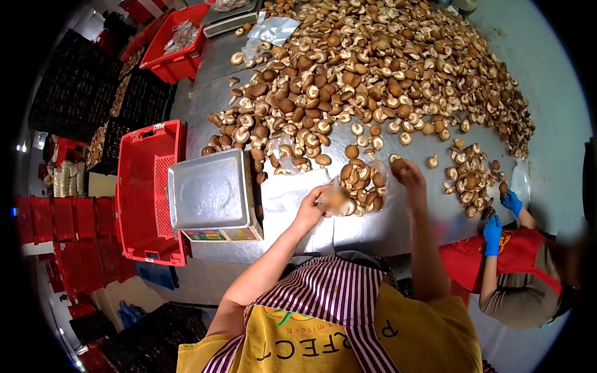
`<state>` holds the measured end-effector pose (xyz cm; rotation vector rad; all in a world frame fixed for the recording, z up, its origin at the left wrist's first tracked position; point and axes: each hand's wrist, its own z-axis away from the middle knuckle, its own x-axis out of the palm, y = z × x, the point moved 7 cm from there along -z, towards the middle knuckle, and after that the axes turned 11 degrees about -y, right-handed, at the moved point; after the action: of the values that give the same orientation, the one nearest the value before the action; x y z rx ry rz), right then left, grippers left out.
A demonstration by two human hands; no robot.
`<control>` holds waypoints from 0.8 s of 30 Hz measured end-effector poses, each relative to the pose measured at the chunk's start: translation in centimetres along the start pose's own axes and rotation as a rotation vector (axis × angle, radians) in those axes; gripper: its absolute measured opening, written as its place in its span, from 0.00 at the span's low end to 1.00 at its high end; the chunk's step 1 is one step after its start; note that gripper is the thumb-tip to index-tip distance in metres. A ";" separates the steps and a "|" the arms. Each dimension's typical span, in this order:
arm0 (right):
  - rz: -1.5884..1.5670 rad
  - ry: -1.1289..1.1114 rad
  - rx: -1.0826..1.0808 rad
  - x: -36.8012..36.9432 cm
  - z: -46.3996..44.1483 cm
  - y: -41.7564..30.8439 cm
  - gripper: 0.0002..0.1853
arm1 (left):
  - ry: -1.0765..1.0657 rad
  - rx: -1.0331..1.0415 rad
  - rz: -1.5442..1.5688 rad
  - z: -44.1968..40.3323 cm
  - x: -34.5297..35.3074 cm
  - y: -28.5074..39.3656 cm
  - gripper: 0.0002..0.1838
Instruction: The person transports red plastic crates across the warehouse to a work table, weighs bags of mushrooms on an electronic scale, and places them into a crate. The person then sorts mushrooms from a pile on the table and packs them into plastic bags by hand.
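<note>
My left hand (313,206) grips the near-left edge of a clear plastic bag (384,180) partly filled with shiitake mushrooms (359,175); a blurred patch covers some of its fingertips. To the right of the bag, my right hand (410,180) is closed on a single shiitake mushroom (394,159), raised a little above the metal table. White plastic bags (291,198) lie flat beside my left hand. Beyond both hands spreads a big heap of loose shiitake mushrooms (398,68), brown caps and pale stems mixed.
A scale with a metal pan (207,189) stands at left, beside a red crate (149,132). Another red crate (194,46) holds plastic packaging. At right, a co-worker's blue-gloved hands (492,235) work at a smaller mushroom pile (471,180) on the metal table (429,211).
</note>
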<state>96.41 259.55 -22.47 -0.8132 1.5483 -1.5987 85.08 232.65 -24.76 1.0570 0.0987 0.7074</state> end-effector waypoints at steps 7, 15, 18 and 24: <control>-0.919 -0.019 0.358 -0.2 -0.7 -0.5 0.20 | 0.042 0.032 0.048 -0.7 -0.3 -0.1 0.24; 1.125 -0.265 0.178 5.3 -10.4 1.2 0.20 | 0.103 0.084 0.027 -1.2 -0.4 0.1 0.19; 1.268 -0.463 0.412 7.3 -11.7 4.4 0.22 | 0.095 0.095 0.015 -1.3 -0.6 -0.4 0.20; 0.870 -0.362 0.253 6.4 -12.1 4.7 0.15 | 0.170 0.158 -0.062 -1.2 -2.1 -0.9 0.17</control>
<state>83.15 260.43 -28.28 -0.1997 1.1552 -0.9070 83.45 232.11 -26.64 1.1383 0.3371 0.7411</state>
